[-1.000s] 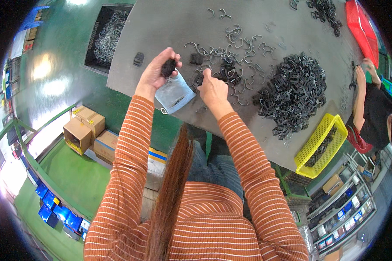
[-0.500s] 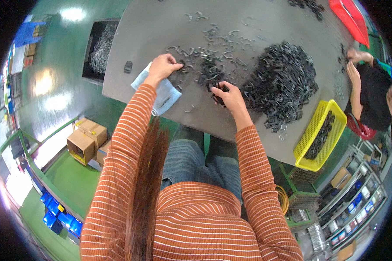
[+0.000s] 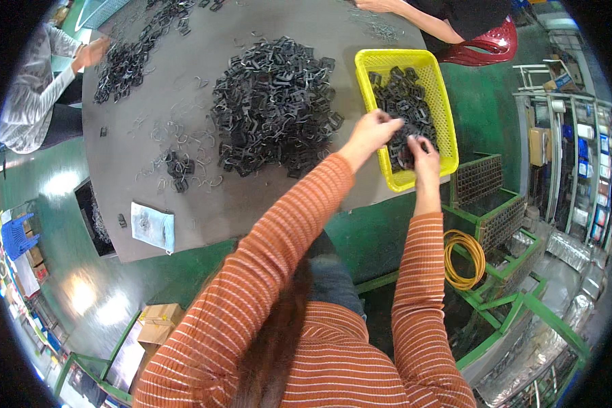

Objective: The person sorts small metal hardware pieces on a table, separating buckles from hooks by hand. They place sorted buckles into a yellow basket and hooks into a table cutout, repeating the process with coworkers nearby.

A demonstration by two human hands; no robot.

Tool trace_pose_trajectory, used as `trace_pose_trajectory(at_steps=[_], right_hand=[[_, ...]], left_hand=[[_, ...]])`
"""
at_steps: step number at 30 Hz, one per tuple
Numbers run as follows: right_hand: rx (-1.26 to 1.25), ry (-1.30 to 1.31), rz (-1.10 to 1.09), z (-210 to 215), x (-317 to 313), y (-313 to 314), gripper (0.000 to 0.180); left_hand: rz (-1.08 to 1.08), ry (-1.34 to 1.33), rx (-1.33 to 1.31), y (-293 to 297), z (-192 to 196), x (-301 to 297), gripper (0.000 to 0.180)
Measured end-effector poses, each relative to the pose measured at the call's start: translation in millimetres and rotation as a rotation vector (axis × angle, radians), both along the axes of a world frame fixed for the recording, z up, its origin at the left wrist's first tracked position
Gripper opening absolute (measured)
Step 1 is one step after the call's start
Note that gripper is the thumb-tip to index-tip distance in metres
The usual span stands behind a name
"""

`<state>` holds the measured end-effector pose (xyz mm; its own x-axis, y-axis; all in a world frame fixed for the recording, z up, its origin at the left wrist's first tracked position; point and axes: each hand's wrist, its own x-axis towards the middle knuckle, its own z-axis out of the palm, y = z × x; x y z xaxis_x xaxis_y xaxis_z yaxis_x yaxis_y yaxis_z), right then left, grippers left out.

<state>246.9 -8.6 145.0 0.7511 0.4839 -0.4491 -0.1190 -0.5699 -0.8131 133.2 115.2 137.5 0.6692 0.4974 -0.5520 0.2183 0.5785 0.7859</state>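
head view: both hands, left hand (image 3: 370, 131) and right hand (image 3: 421, 149), pinch small black metal clips (image 3: 404, 139) in closed fingers over the yellow plastic mesh basket (image 3: 449, 129), seemingly dropping them in.

A yellow basket (image 3: 436, 102) with holes in its sides sits at the right edge of the grey table (image 3: 251, 204), one end hanging over the near edge. It is part full of small black clips (image 3: 394, 92), piled loosely in a jumble.
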Motion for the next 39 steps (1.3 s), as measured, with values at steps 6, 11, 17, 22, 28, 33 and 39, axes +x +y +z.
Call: trace_pose_trajectory(at_steps=[6, 11, 17, 22, 28, 33, 39], right_hand=[[-0.179, -0.884, 0.249, 1.0, 6.5, 11.7, 0.067], [0.254, -0.83, 0.605, -1.9, -147.1, 95.9, 0.042], [0.195, -0.614, 1.243, -65.6, -346.9, 169.6, 0.029], [0.103, -0.771, 1.205, -100.2, -422.5, 211.8, 0.034], [0.005, 0.101, 0.954, -101.5, -393.5, 259.1, 0.032], [-0.09, 0.258, 0.826, -75.0, -372.4, 261.6, 0.029], [-0.073, 0.126, 0.754, -84.1, -350.4, 250.5, 0.026]], left_hand=[[0.324, 0.071, 0.812, 4.2, 4.4, -36.7, 0.049], [0.655, 0.594, 1.134, 37.0, -55.3, -242.0, 0.032], [0.751, 1.089, 1.072, 55.2, -109.6, -410.6, 0.033], [0.65, 0.899, 0.779, 88.8, -108.4, -444.8, 0.026], [0.904, 0.352, 0.191, 117.8, -82.7, -507.0, 0.016], [0.962, 0.294, 0.107, 125.7, -80.6, -527.4, 0.015], [0.725, 0.301, -0.052, 121.7, -91.6, -504.1, 0.025]])
